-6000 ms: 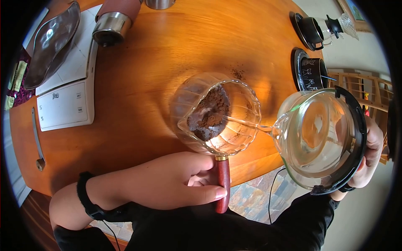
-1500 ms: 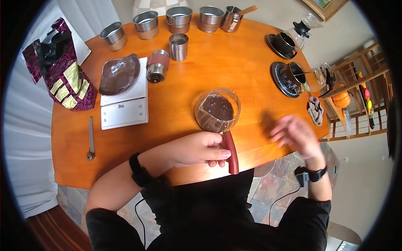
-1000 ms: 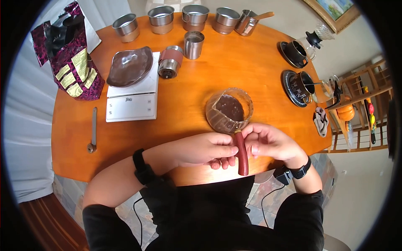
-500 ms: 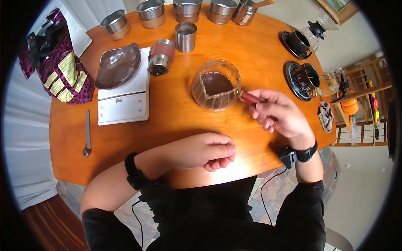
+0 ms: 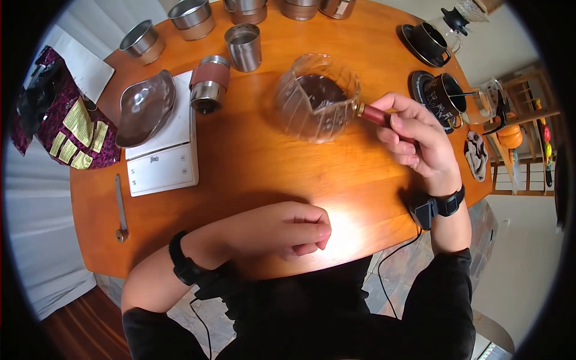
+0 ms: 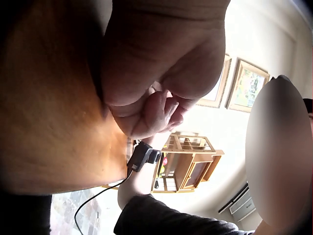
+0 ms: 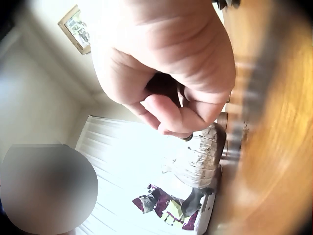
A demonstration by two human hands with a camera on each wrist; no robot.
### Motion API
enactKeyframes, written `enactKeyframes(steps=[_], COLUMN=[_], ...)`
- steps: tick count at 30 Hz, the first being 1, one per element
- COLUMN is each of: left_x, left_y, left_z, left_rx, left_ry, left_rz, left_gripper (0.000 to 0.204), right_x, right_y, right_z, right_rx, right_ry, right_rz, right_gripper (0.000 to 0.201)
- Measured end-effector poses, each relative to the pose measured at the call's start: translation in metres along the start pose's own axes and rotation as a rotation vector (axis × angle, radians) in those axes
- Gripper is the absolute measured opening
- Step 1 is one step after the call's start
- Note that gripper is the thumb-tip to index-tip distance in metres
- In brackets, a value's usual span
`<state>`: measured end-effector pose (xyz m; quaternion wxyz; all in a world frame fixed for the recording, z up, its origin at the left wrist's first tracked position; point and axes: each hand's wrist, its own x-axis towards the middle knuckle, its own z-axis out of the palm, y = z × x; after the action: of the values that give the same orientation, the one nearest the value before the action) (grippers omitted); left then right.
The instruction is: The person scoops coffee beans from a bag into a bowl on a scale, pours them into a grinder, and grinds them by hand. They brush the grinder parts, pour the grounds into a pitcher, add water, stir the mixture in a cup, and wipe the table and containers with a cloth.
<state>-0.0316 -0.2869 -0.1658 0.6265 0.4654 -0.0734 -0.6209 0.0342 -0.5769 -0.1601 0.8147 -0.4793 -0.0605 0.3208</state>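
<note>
In the head view my right hand [image 5: 420, 135] grips the red-brown wooden handle [image 5: 378, 115] of a ribbed glass pitcher [image 5: 294, 114]. Dark brown liquid [image 5: 323, 91] fills its lower part, and the spout faces toward my body. Curled fingers wrap the handle in the right wrist view, where most of the pitcher is hidden behind my hand [image 7: 171, 73]. My left hand [image 5: 294, 228] rests near the table's front edge with its fingers loosely curled. Nothing shows between those fingers in the left wrist view.
A white scale [image 5: 163, 171] carries a brown dish [image 5: 144, 111] on the left, near a grinder [image 5: 210, 84] and steel cup [image 5: 244, 48]. A purple bag [image 5: 75, 129] stands farther left. Black cups [image 5: 447, 96], a glass pot [image 5: 483, 103] and a cloth [image 5: 477, 156] line the right edge.
Earlier my right hand poured clear liquid from the glass pot while my left held the pitcher. The handle then passed to my right hand; the pitcher moved away from my body and its handle swung right.
</note>
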Motion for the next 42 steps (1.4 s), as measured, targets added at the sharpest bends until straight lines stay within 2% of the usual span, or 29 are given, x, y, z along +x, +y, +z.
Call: enactKeyframes(steps=[2,4,10,12,15,21,26,32,42], left_x=[0.001,0.002,0.000,0.000,-0.003,-0.002,-0.001,-0.002,-0.001], left_y=[0.001,-0.001,-0.005,-0.006,-0.002,-0.005,-0.003,0.001,0.003], left_z=[-0.001,-0.002,-0.006,-0.006,-0.009,-0.007,-0.005,-0.004,-0.002], left_rx=[0.025,0.007,-0.066,-0.078,-0.121,-0.068,-0.090,-0.083,-0.062], left_ry=[-0.043,-0.060,-0.103,-0.105,-0.133,-0.100,-0.110,-0.087,-0.066], left_rz=[-0.008,0.002,0.014,0.025,-0.004,0.040,0.014,-0.020,-0.023], left_gripper=[0.023,0.023,0.023,0.023,0.023,0.021,0.022,0.022,0.020], right_x=[-0.002,-0.002,-0.004,-0.004,-0.004,-0.004,-0.005,-0.007,-0.009], right_y=[0.003,0.005,0.009,0.012,0.012,0.008,0.007,0.009,0.007], right_z=[0.002,0.000,-0.001,-0.003,0.000,-0.003,-0.004,-0.005,0.009], right_rx=[0.016,0.029,0.027,0.089,0.107,0.166,0.190,0.060,-0.146], right_ry=[0.008,-0.135,-0.129,-0.223,-0.125,-0.121,-0.114,-0.080,-0.123], right_rz=[0.001,-0.011,-0.051,-0.080,-0.072,-0.037,-0.039,-0.071,-0.123], right_gripper=[0.027,0.027,0.035,0.036,0.038,0.039,0.037,0.036,0.035])
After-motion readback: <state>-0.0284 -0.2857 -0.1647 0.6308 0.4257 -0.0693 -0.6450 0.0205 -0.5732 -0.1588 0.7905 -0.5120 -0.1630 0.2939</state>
